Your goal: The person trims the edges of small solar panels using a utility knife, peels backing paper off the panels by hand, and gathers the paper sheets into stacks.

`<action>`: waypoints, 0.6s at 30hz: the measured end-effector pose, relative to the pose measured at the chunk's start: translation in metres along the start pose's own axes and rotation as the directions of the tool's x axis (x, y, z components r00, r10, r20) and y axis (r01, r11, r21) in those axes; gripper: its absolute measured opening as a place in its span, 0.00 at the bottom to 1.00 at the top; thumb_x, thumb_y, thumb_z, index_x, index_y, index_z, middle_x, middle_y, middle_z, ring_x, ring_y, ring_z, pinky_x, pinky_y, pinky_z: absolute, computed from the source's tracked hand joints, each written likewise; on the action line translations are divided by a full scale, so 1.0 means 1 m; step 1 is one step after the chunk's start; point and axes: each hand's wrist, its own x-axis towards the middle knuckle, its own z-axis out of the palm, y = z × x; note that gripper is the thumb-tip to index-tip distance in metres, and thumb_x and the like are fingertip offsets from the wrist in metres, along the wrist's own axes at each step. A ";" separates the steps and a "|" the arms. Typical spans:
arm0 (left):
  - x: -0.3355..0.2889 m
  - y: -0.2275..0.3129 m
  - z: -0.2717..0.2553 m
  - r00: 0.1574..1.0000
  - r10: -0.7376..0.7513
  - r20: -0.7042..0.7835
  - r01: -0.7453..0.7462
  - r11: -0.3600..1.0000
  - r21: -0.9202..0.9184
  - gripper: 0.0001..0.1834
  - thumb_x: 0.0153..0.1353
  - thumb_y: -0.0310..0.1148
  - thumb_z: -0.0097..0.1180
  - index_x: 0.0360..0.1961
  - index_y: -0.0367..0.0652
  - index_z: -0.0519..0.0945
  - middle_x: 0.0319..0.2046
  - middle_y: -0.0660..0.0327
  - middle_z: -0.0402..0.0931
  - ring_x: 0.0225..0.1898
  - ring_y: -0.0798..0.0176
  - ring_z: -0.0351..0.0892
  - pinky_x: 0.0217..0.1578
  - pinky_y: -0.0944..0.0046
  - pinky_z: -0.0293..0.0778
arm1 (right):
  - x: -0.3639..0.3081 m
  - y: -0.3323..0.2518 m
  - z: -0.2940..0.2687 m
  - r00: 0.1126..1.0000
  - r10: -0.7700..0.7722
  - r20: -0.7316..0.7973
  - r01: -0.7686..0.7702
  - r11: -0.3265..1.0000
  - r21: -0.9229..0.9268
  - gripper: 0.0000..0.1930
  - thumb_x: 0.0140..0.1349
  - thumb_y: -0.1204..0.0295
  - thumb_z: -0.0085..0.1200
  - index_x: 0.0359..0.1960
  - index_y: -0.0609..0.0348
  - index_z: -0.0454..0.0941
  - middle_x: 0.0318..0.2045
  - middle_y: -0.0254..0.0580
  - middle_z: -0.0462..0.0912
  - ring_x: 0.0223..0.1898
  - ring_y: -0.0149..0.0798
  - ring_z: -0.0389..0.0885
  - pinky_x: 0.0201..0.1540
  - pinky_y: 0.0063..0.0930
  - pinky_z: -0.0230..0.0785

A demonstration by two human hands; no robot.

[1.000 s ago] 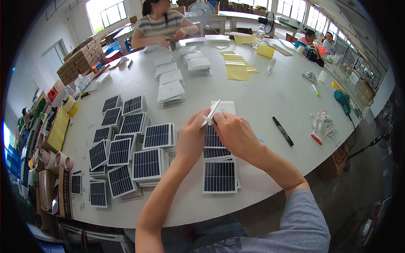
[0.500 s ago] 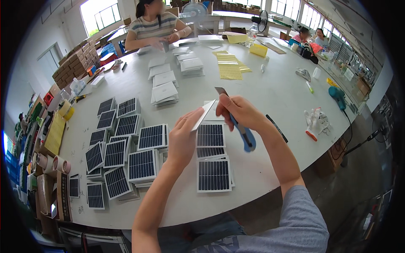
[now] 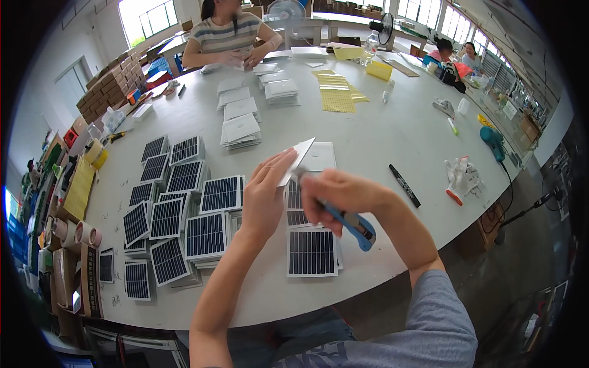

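My left hand (image 3: 267,190) grips a small solar panel (image 3: 299,161), tilted up so that its white back and edge show. Closed around a blue utility knife (image 3: 356,229), my right hand (image 3: 343,195) is at the panel's lower right edge; the blade end is blurred and partly hidden there. Under my hands lies a short column of solar panels (image 3: 311,253), cells up, with a white-backed panel (image 3: 321,156) at its far end. Several stacks of solar panels (image 3: 205,235) stand left of my left forearm.
White panel stacks (image 3: 240,129) stand farther back, before a co-worker in a striped top (image 3: 224,38). Yellow sticker sheets (image 3: 336,92) lie beyond my hands. To the right are a black marker (image 3: 404,185), gloves (image 3: 461,179) and a teal heat gun (image 3: 491,141).
My right hand has moved down and left with the utility knife, bringing its blade end to the panel's edge. The panel in my left hand has turned, showing more of its white back.
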 end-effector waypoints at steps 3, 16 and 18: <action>0.001 0.000 0.003 1.000 0.021 -0.015 -0.021 1.000 -0.002 0.29 0.48 0.13 0.55 0.54 0.42 0.79 0.54 0.55 0.78 0.57 0.49 0.76 0.57 0.57 0.72 | 0.013 0.013 -0.013 0.984 -0.019 -0.180 0.024 0.999 0.027 0.30 0.76 0.54 0.32 0.24 0.65 0.76 0.15 0.38 0.74 0.14 0.30 0.76 0.18 0.22 0.74; -0.001 -0.011 0.004 0.859 -0.472 0.201 0.505 0.713 -0.487 0.15 0.68 0.24 0.50 0.55 0.40 0.78 0.44 0.60 0.82 0.43 0.66 0.81 0.45 0.64 0.79 | 0.006 0.005 -0.015 0.896 -0.141 -0.420 -0.034 0.924 -0.382 0.28 0.72 0.50 0.43 0.25 0.63 0.78 0.14 0.31 0.71 0.14 0.25 0.70 0.18 0.22 0.66; 0.001 -0.003 0.001 0.959 -0.268 0.090 0.281 0.937 -0.206 0.18 0.64 0.21 0.52 0.55 0.43 0.78 0.46 0.54 0.82 0.45 0.59 0.82 0.48 0.62 0.77 | 0.009 0.010 -0.029 0.949 -0.045 -0.312 0.059 0.998 0.036 0.31 0.73 0.45 0.37 0.26 0.63 0.75 0.15 0.33 0.71 0.15 0.27 0.73 0.18 0.23 0.70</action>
